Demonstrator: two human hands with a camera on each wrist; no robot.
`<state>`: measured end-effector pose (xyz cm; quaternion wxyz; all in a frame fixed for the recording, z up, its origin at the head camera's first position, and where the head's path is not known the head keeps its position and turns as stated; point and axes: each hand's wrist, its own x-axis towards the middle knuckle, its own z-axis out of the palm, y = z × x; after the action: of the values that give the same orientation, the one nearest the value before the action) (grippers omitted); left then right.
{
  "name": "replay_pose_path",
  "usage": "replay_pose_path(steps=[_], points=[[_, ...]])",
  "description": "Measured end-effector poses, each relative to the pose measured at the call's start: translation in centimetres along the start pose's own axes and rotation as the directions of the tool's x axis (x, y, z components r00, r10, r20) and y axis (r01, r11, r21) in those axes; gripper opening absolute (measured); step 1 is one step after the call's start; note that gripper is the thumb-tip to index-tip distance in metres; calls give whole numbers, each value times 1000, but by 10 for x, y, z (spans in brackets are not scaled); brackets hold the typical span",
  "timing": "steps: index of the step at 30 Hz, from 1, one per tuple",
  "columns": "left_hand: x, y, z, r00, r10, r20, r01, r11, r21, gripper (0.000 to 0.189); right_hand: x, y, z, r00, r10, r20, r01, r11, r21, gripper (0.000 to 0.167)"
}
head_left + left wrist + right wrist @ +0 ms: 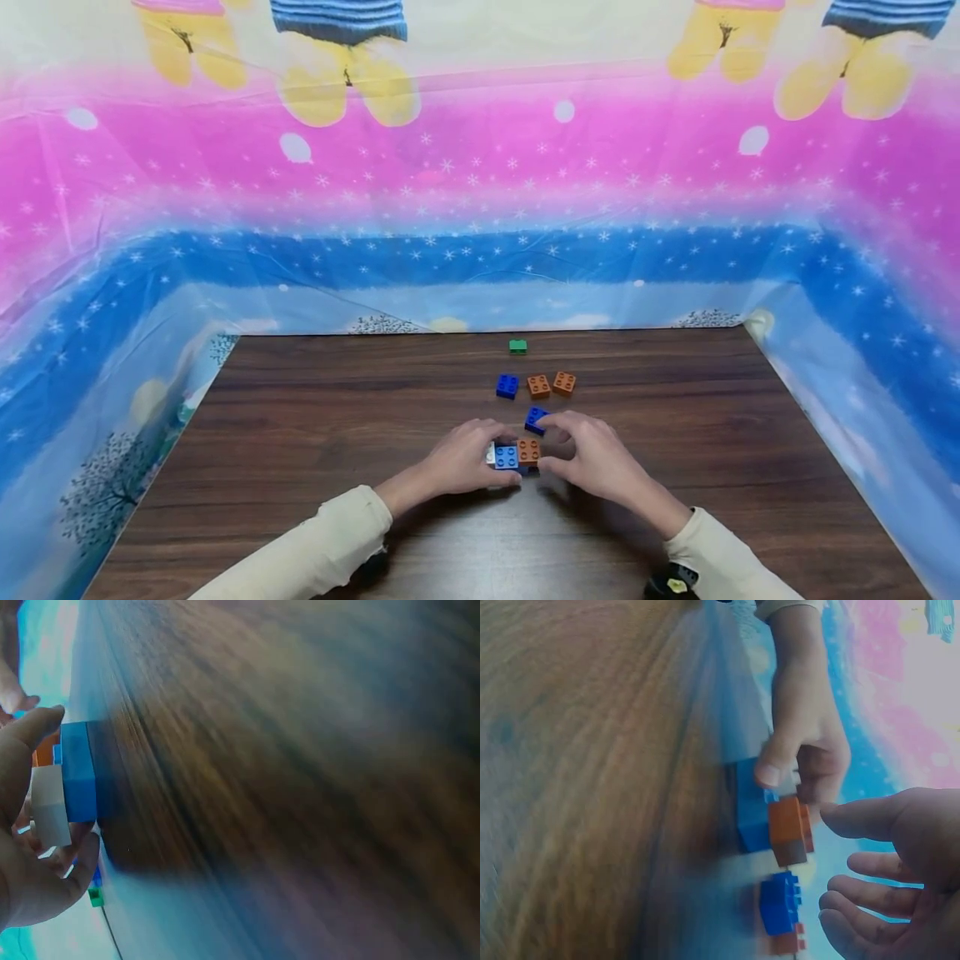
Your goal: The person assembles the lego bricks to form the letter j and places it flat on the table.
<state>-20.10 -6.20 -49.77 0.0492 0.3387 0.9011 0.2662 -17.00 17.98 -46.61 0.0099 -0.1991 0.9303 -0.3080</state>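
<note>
A stack is gripped between the thumb and fingers of the left hand (467,460), which are curled round its end. The right hand (596,454) is held with thumb and fingers spread wide, and nothing is clasped in it; its thumb is held just beside the stack. Whether the nearest blue brick is touched by its index finger cannot be told.

The stack is found between the two hands, over the middle of the table. It is made of smooth, hard-edged plastic: on a long blue base (81,780) are set one white brick (51,808) and one orange brick (528,451), squarish and topped with four round studs. Four light blue studs (506,457) are seen between them. Whether the base is rested on the wood cannot be told.

Beyond, five loose bricks are counted: two dark blue, one by the right fingers (536,420) and one farther off (507,386); two orange (538,386) (565,383), set side by side; and one green (518,347), lying farthest back. Four studs are shown on each loose orange brick.

The table (337,400) is finished in dark, streaked wood grain. It is bordered by creased cloth (480,158), printed with snowflakes. Both wrists are covered by two cream sleeves (330,533).
</note>
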Motion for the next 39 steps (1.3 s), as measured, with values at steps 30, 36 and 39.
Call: replay_pose_path(steps=[30, 36, 39], points=[[5, 1, 11, 999, -29, -31, 28, 999, -46, 44, 41, 60, -15, 980, 31, -198, -27, 999, 24, 38], [4, 1, 11, 999, -39, -26, 38, 998, -55, 45, 51, 72, -11, 974, 56, -220, -55, 998, 9, 38], [4, 1, 10, 999, -38, -26, 36, 998, -53, 45, 55, 76, -10, 972, 75, -223, -77, 997, 0, 39]])
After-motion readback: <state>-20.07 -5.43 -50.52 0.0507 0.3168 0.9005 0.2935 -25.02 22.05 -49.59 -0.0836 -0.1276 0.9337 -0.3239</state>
